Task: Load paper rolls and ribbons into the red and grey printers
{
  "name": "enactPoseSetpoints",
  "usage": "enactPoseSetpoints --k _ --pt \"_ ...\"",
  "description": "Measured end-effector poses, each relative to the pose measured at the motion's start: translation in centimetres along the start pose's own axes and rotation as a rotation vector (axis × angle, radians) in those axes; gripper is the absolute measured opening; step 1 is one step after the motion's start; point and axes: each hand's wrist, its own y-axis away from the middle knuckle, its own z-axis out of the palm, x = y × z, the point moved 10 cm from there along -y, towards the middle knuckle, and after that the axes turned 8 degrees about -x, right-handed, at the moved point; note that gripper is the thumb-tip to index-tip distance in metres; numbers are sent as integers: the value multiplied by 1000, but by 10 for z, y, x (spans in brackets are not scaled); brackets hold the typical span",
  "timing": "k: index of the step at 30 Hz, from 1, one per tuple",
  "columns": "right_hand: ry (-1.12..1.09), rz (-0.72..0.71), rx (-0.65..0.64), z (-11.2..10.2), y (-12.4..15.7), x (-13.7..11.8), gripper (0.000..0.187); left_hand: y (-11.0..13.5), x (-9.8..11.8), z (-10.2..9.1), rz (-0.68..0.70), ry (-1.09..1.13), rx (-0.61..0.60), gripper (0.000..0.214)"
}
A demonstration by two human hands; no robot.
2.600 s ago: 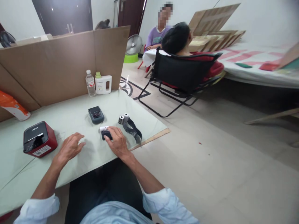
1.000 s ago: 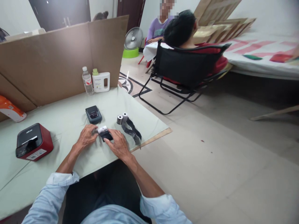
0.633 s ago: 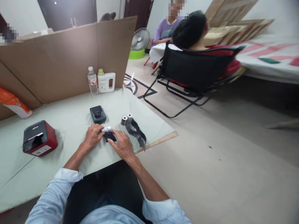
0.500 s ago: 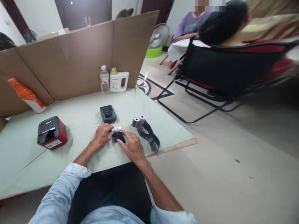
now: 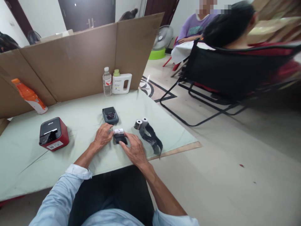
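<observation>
Between my two hands on the table lies a small white paper roll [image 5: 118, 131] with a dark strip [image 5: 120, 139] running from it toward me. My left hand [image 5: 102, 136] has its bent fingertips at the roll's left end. On the other side, my right hand [image 5: 134, 147] grips the roll's right end with its fingers, its thumb on the strip's edge. Just beyond them sits a dark grey portable printer [image 5: 110, 116]. Two more rolls, a dark-faced one [image 5: 138, 124] and a white one [image 5: 145, 121], stand to the right, their dark tails curling toward the table edge.
A red and black box-shaped device [image 5: 54, 133] stands at left on the table [image 5: 87, 110]. Along the cardboard screen [image 5: 80, 62] are an orange bottle [image 5: 30, 96], a clear water bottle [image 5: 107, 82] and a white jug [image 5: 121, 83]. Two people sit beyond, one in a black folding chair [image 5: 225, 72].
The camera view has shifted slightly, so everything sits a little further right. My hands stay around the roll, and more of its white side and dark strip shows between them.
</observation>
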Motion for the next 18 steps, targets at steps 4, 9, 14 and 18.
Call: enactPoseSetpoints --k 4,9,14,18 --pt "-49 -1 15 -1 -13 0 44 -14 -25 -27 -116 -22 116 35" --pt "-91 88 -50 14 -73 23 58 -43 -42 -31 -238 -61 8 53" --pt "-145 212 -277 45 -128 43 48 -52 -43 -21 -359 -36 -68 73" --pt "-178 198 -296 50 -142 36 36 -50 -40 -22 -384 -4 -47 74"
